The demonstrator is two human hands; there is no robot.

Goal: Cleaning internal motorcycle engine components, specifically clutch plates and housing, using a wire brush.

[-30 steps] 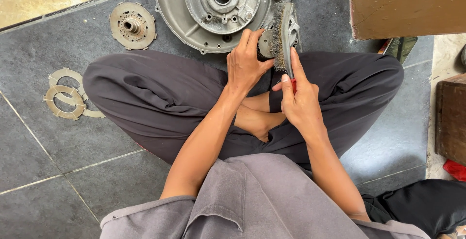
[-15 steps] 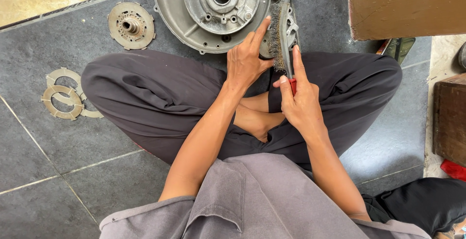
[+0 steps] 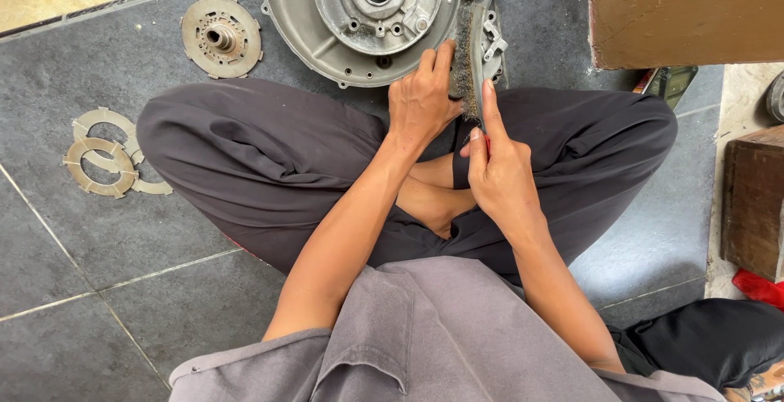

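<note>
- Dark grey floor tiles (image 3: pixel 98 288) run under a person sitting cross-legged, with a pale strip of ground along the far left edge.
- At the far left, a small stack of flat metal rings (image 3: pixel 102 157) lies on the tiles, well apart from the hands.
- Farther off, a round clutch plate (image 3: pixel 222 36) with a hub in its middle lies near the big casting.
- Far centre, the round aluminium engine cover (image 3: pixel 359 18) lies on the floor against the person's knees, hollow side up; nothing loose shows inside it.
- The left hand (image 3: pixel 420 104) rests on the cover's near rim, fingers spread flat, steadying rather than clenching.
- The right hand (image 3: pixel 500 177) is closed around the handle of a wire brush (image 3: pixel 465 67), forefinger stretched along it; the bristles lie against the cover's right-hand edge.
- Judging by the metal, the centre looks fairly clean and bright, while the right rim under the brush looks duller, so scrubbing seems partly done.
- To the right stand a brown board (image 3: pixel 686 10) and a wooden box (image 3: pixel 753 206); what the box contains cannot be seen.
</note>
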